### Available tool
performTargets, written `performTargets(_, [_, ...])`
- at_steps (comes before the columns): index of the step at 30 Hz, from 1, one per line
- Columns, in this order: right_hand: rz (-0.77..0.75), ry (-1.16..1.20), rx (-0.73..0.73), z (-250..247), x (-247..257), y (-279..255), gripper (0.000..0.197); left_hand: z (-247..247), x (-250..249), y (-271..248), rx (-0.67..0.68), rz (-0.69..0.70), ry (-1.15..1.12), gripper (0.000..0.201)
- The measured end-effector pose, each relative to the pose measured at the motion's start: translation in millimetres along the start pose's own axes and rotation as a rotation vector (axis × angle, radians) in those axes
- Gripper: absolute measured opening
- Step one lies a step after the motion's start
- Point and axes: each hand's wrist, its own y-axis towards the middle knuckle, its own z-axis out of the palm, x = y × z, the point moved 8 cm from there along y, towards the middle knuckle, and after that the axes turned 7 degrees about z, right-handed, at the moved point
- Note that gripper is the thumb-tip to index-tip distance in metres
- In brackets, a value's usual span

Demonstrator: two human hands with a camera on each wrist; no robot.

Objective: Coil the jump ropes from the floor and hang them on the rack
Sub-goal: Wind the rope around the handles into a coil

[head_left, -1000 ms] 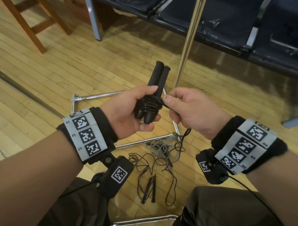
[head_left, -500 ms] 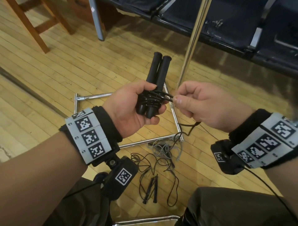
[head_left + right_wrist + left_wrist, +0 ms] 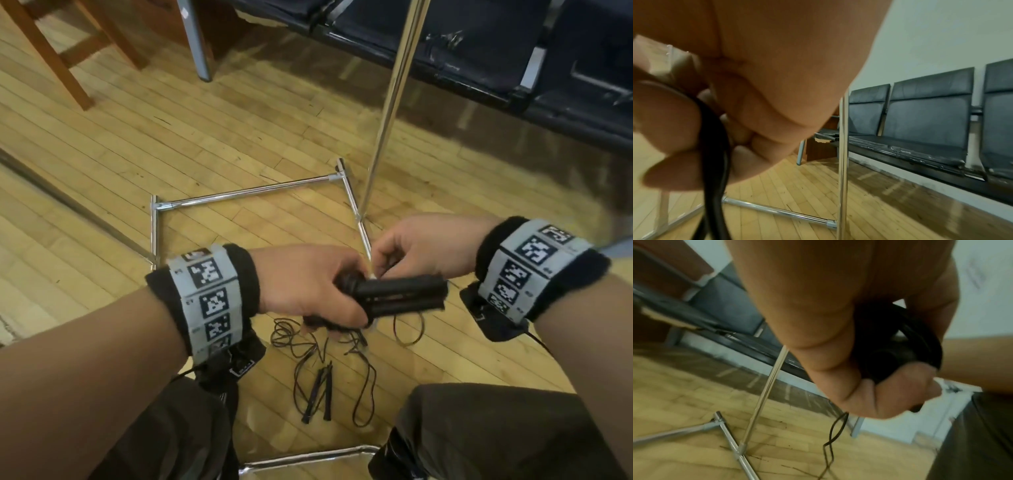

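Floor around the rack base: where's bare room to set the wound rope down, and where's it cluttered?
Free: bare floor inside the rack base, between its chrome bars, and the boards left of it toward the wooden chair. Crowded: near the knees, where a loose jump rope sprawls below the left hand.

Obstacles: upright chrome rack pole, rising from the chrome tube base frame lying on the pale wooden plank floor. Loose black jump rope with thin handles tangled on the floor between the knees. Dark padded bench seating behind the pole; brown wooden chair legs far left. Open passage: bare planks left of the pole, inside and beyond the frame.
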Motion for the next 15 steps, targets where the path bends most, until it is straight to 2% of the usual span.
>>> performTargets(3, [0.032,-0.105,-0.022,4.5,9.2,4.4,0.025,9.5,11.6,6.5,0.030,-0.116,0.379,0.046])
performTargets(6, [0.007,-0.269,-0.121,-0.9,27.8,0.0,0.028,2.2,21.7,10.9,-0.045,-0.205,0.528,0.052])
performTargets(8, [-0.012,-0.379,-0.205,-3.6,43.7,-3.9,0.027,-8.3,26.4,12.2,-0.136,-0.247,0.521,0.049])
performTargets(10, [-0.015,-0.424,-0.279,-3.9,56.7,-6.4,0.028,-19.1,27.5,12.9,-0.233,-0.240,0.485,0.035])
performTargets(12, [0.013,-0.417,-0.312,-3.0,61.2,-7.0,0.026,-28.7,25.6,12.1,-0.315,-0.210,0.432,0.022])
performTargets(15, [0.045,-0.304,-0.393,-8.2,59.0,-8.4,0.018,-46.2,23.2,9.7,-0.441,-0.175,0.338,0.014])
